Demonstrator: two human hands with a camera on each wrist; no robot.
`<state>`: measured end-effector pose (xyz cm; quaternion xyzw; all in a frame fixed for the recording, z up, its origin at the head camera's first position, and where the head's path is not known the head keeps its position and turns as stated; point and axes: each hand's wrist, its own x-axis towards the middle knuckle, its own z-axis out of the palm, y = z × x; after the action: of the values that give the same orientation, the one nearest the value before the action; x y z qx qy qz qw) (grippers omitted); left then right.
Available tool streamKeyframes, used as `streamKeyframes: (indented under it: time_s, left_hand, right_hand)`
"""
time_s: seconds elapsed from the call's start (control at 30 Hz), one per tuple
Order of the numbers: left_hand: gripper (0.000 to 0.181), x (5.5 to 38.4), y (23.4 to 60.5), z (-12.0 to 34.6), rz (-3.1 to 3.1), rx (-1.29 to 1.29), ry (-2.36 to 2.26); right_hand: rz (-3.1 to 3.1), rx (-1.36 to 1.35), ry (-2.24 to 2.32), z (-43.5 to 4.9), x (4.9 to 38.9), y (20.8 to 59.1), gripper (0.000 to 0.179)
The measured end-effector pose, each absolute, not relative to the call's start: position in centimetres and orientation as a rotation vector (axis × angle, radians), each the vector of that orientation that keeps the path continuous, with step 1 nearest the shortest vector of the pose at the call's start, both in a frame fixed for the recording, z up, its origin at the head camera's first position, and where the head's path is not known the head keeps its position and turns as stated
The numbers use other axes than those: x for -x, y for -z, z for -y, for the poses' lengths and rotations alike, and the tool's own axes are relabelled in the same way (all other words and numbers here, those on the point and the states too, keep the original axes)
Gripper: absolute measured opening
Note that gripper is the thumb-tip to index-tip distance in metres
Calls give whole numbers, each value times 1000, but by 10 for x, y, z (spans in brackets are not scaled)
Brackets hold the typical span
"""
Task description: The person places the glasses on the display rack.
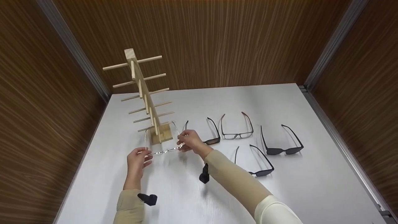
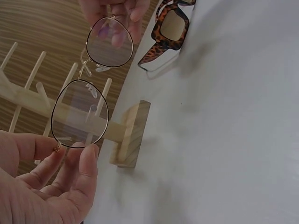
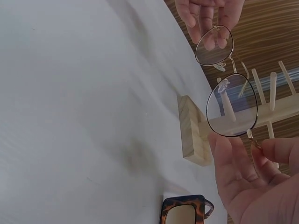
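Note:
Both hands hold a pair of thin metal-rimmed eyeglasses (image 1: 168,150) in front of a wooden peg rack (image 1: 146,90). My left hand (image 1: 136,161) pinches the frame at its left hinge. At the opposite hinge, my right hand (image 1: 192,141) pinches the other end. The temples are unfolded and point toward the rack's lower pegs. Clear lenses (image 2: 80,114) and nose pads show in the left wrist view, with the rack's base (image 2: 132,135) beyond them. From the right wrist, the near lens (image 3: 232,105) overlaps the rack's post.
Tortoiseshell sunglasses (image 2: 173,28) lie right of the rack, partly behind my right hand. Farther right are clear glasses with brown temples (image 1: 238,135), black sunglasses (image 1: 284,151) and another dark pair (image 1: 262,172) nearer the front. Wood-grain panels (image 1: 211,43) enclose the white table (image 1: 311,186).

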<state>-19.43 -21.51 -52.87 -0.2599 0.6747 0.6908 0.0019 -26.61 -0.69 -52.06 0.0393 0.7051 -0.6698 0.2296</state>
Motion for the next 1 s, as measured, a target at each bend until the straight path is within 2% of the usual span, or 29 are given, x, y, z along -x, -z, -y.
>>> streamKeyframes:
  time_s: [0.3, 0.6, 0.77, 1.0]
  left_hand:
    - [30, 207, 528, 219, -2094, 814, -2172]
    - [30, 216, 526, 223, -2059, 837, -2188]
    - [31, 222, 526, 225, -2041, 837, -2199]
    - [28, 233, 525, 227, -2000, 850, -2224]
  right_hand:
    - [-1919, -164, 1836, 11, 281, 519, 16]
    - [-1931, -186, 1795, 15, 288, 514, 10]
    - [-1941, -180, 1791, 17, 294, 513, 19]
    - [-1910, -170, 1815, 17, 302, 512, 20]
